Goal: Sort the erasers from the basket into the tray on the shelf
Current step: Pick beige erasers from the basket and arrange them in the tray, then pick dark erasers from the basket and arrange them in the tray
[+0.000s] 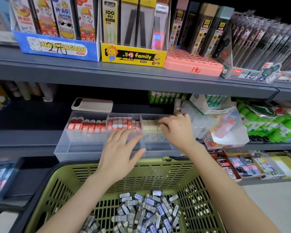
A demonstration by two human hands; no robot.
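Basket of grey erasers below both hands, left hand flat, fingers spread over tray, right hand curled onto cream erasers, grip unclear.

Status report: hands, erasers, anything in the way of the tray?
Left hand open, spread over tray front. Right hand on cream erasers, right compartment; grip unclear. Grey 2B erasers piled in basket. Nothing blocking tray.
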